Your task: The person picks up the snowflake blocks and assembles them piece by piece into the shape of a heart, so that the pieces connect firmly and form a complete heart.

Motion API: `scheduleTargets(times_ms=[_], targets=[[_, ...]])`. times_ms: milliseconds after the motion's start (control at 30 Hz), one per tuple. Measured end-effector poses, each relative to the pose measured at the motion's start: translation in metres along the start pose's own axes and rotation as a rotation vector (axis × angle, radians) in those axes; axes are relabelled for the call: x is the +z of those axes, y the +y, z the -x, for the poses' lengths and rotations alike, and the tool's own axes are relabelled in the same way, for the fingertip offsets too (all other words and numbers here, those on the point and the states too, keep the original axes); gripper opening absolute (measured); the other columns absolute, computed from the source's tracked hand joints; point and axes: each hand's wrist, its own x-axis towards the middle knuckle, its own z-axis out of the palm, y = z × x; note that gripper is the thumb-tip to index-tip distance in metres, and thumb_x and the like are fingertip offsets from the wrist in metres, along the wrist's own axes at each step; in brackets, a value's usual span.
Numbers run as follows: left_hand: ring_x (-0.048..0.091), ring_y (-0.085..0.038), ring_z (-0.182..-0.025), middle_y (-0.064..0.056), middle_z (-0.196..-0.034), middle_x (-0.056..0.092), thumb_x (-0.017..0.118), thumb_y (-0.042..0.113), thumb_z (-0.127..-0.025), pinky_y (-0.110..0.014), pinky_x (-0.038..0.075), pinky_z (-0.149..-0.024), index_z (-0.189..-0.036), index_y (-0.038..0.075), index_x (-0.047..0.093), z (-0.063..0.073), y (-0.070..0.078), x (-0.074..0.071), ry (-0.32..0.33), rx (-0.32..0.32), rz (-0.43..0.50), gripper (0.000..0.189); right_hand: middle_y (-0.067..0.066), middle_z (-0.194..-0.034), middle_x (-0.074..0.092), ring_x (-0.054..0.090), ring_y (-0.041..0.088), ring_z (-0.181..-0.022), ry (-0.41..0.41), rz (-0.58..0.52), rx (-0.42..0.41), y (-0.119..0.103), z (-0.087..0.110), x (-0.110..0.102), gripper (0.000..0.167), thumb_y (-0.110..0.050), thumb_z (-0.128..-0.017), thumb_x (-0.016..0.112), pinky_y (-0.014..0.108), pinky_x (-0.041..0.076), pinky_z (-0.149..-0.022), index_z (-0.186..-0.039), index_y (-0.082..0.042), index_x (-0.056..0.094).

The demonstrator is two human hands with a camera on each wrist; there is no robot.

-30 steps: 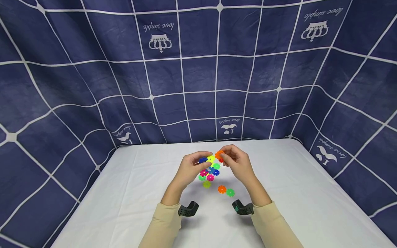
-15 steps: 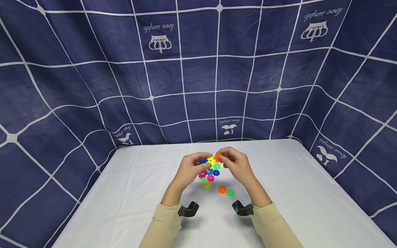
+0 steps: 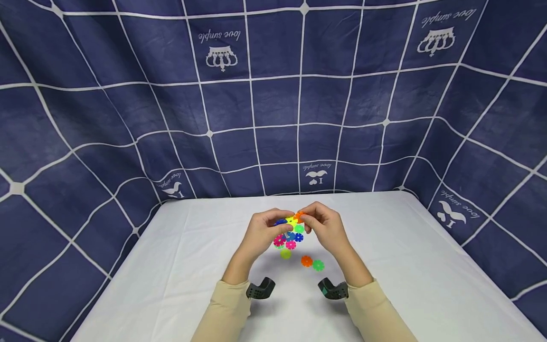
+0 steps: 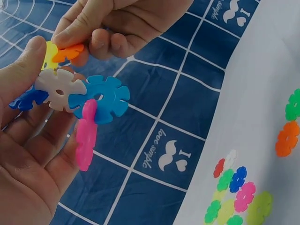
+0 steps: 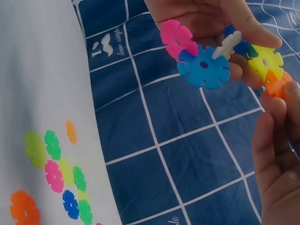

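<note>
Passage over left tabletop (image 3: 183,261); loose discs (image 3: 291,244) obstruct middle; curtain (image 3: 273,102) behind.

Even, diffuse light brightens the white cloth-covered table (image 3: 201,266) in the head view, soft shadows lie beside the beige fabric sleeves (image 3: 224,306), wide-angle distortion stretches the navy white-gridded curtain (image 3: 273,104) sideways, and both wrist views look dimmer and softer.

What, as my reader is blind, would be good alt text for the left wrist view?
The left hand holds joined notched discs in white, light blue, pink, dark blue and yellow, while the right hand pinches an orange disc against the yellow one. More coloured discs lie on a white surface at right.
</note>
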Motion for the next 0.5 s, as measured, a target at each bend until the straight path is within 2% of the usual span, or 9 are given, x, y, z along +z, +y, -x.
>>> scheduleTargets(times_ms=[67,300,367,500], targets=[[0.07,-0.018,-0.091,-0.005,-0.11,0.074,0.077,0.021,-0.088,-0.025,0.059,-0.078,-0.114,0.017,0.075,-0.0004,0.0003,0.0009,-0.001,-0.005,0.003,0.027,0.018,-0.082,0.067,0.058,0.018,-0.062,0.004,0.011,0.0,-0.0014,-0.0004,-0.0015,0.007,-0.009,-0.094,0.068,0.021,0.056,-0.063,-0.097,-0.004,0.07],[0.067,-0.018,-0.104,0.0,-0.116,0.073,0.076,0.025,-0.089,-0.031,0.056,-0.094,-0.117,0.021,0.072,-0.002,-0.0029,0.0061,-0.034,-0.048,-0.001,0.029,0.013,-0.081,0.07,0.061,0.019,-0.064,0.016,0.07,0.026,-0.0037,-0.0008,-0.0072,0.01,-0.01,-0.092,0.07,0.021,0.057,-0.065,-0.101,-0.006,0.072],[0.068,-0.02,-0.102,-0.001,-0.117,0.072,0.076,0.023,-0.09,-0.032,0.057,-0.091,-0.118,0.02,0.071,-0.0019,-0.0031,0.007,-0.038,-0.063,0.0,0.029,0.014,-0.081,0.07,0.062,0.022,-0.064,0.019,0.089,0.035,-0.0035,-0.001,-0.007,0.011,-0.007,-0.092,0.069,0.022,0.057,-0.066,-0.103,-0.004,0.071],[0.067,-0.022,-0.091,-0.002,-0.118,0.07,0.076,0.022,-0.089,-0.028,0.058,-0.078,-0.119,0.021,0.07,-0.0013,-0.0023,0.0073,-0.031,-0.068,-0.016,0.03,0.018,-0.079,0.068,0.062,0.029,-0.063,0.025,0.116,0.04,-0.0041,-0.0019,-0.0054,0.015,-0.001,-0.091,0.069,0.021,0.057,-0.065,-0.106,0.001,0.067]])
